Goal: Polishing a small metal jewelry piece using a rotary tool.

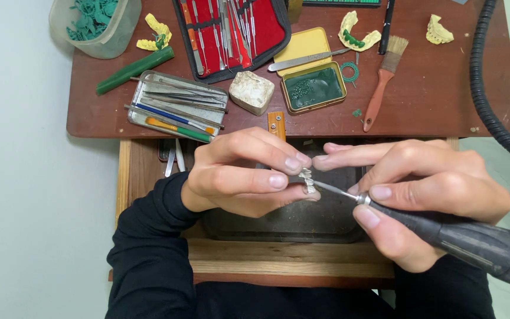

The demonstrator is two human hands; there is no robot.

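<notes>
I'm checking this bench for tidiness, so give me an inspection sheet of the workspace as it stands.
Surface: reddish-brown wooden bench, scuffed, with a dark tray in a pulled-out drawer below.
Job's things: small metal dental piece pinched in the left hand; rotary handpiece in the right hand, its bur at the piece.
Clutter: red instrument case, metal tool tray, yellow tin of green wax, brush, green stick, stone block, plaster jaw casts, tub of green pieces.
Grips: both hands closed on their things.
Cables: black ribbed hose at the right edge.
Surroundings: pale floor.
</notes>
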